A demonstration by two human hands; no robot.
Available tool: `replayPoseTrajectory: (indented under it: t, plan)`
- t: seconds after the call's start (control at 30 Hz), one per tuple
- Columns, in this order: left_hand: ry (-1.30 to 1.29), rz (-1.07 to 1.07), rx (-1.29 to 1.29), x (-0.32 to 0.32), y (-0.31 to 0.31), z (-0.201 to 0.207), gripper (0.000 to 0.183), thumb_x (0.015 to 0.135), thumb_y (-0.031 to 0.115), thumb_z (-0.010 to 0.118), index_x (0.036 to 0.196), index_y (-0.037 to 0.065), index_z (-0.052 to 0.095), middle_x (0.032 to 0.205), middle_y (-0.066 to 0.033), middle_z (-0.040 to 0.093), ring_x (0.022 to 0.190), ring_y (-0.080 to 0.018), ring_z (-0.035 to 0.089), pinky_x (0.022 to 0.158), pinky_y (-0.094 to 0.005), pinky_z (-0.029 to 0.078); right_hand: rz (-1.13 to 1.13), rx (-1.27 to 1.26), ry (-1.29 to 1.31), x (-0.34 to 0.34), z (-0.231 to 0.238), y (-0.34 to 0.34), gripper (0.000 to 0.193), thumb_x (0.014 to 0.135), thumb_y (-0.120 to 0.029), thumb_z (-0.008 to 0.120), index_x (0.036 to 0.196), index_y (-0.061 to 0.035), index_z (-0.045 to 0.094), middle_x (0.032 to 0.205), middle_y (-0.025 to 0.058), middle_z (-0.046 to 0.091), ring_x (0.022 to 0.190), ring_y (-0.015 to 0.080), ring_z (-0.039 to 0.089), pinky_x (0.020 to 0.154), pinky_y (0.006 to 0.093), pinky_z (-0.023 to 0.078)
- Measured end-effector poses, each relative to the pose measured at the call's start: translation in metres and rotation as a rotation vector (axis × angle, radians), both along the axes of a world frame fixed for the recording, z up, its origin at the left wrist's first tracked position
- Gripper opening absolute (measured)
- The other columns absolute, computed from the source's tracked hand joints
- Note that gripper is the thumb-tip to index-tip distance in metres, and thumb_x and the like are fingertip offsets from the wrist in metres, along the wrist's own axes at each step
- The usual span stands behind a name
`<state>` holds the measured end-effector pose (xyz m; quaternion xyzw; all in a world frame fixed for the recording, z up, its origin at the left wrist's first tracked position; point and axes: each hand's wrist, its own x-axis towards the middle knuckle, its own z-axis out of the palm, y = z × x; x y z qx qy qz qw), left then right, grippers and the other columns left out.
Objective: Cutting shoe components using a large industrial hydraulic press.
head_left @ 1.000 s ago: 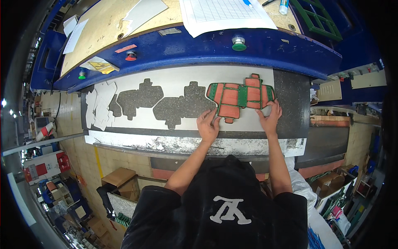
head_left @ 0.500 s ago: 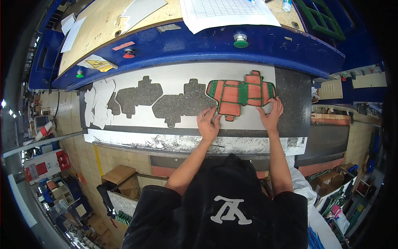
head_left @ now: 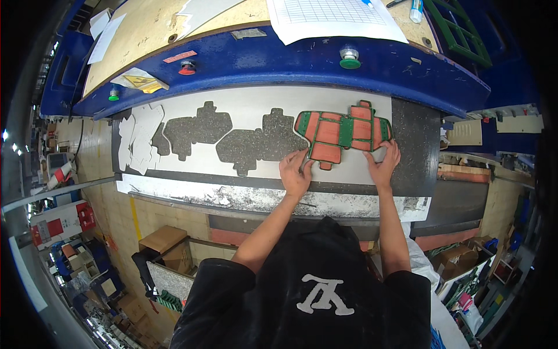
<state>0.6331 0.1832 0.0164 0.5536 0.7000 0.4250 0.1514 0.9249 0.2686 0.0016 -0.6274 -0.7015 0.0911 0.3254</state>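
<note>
A cutting die with green frame bars and orange-red foam blocks lies on a pale sheet, toward its right end. My left hand grips the die's near left edge between thumb and fingers. At its near right edge, my right hand has hold of the rim, thumb bent in below it. Left of the die, a stepped cut-out in the sheet lets the dark speckled surface show through. A second similar cut-out lies farther left.
Torn white scraps are heaped at the sheet's left end. Behind runs a blue machine beam with a red button and green buttons. A gridded paper rests above it. A scuffed white strip edges the near side.
The whole view has shifted and tilted slightly. Both hands stay at the same edges of the cutting die, which shows little or no movement against the sheet.
</note>
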Motion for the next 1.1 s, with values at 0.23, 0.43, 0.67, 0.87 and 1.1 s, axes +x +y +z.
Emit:
replayPoseTrajectory:
  t: [0.23, 0.43, 0.67, 0.87, 1.1]
  plan:
    - [0.011, -0.021, 0.011, -0.0001, 0.0013, 0.0036, 0.041, 0.086, 0.016, 0.083, 0.127, 0.01, 0.077, 0.115, -0.0137, 0.077, 0.111, -0.0342, 0.067, 0.101, -0.0447, 0.047, -0.005, -0.006, -0.008, 0.0019, -0.0001, 0.0013, 0.065, 0.08, -0.036, 0.093, 0.129, -0.0101, 0.059, 0.154, 0.0261, 0.053, 0.147, 0.0456, 0.043, 0.124, 0.0603, 0.021]
    - [0.019, -0.021, 0.007, -0.0013, 0.0009, 0.0036, 0.042, 0.086, 0.016, 0.084, 0.127, 0.01, 0.077, 0.115, -0.0138, 0.077, 0.111, -0.0337, 0.067, 0.1, -0.0447, 0.047, -0.002, -0.023, -0.015, 0.0, 0.0013, 0.0019, 0.064, 0.081, -0.037, 0.092, 0.129, -0.011, 0.058, 0.153, 0.026, 0.053, 0.148, 0.0451, 0.041, 0.125, 0.0596, 0.02]
    - [0.006, 0.0, 0.018, -0.0002, -0.0001, 0.003, 0.042, 0.087, 0.014, 0.082, 0.128, 0.009, 0.077, 0.115, -0.0171, 0.076, 0.111, -0.0373, 0.067, 0.099, -0.0462, 0.049, 0.013, -0.005, -0.013, 0.001, 0.001, 0.0014, 0.064, 0.08, -0.036, 0.092, 0.129, -0.012, 0.058, 0.152, 0.024, 0.053, 0.148, 0.0438, 0.042, 0.125, 0.0587, 0.021]
    - [-0.015, 0.01, -0.002, -0.0017, -0.0018, 0.0006, 0.042, 0.087, 0.016, 0.082, 0.128, 0.01, 0.077, 0.117, -0.0162, 0.076, 0.114, -0.0359, 0.066, 0.101, -0.0458, 0.048, 0.015, -0.022, -0.014, 0.0009, -0.0004, 0.002, 0.064, 0.08, -0.036, 0.092, 0.128, -0.0126, 0.058, 0.153, 0.0231, 0.053, 0.148, 0.043, 0.041, 0.125, 0.0582, 0.02]
    - [-0.02, 0.006, -0.021, -0.0029, 0.0, 0.0043, 0.041, 0.087, 0.016, 0.079, 0.128, 0.01, 0.076, 0.117, -0.0131, 0.076, 0.115, -0.0341, 0.066, 0.101, -0.0455, 0.047, 0.015, 0.001, 0.004, 0.0036, -0.0068, 0.0011, 0.064, 0.08, -0.034, 0.093, 0.129, -0.0122, 0.057, 0.153, 0.0233, 0.053, 0.149, 0.0446, 0.04, 0.126, 0.0592, 0.02]
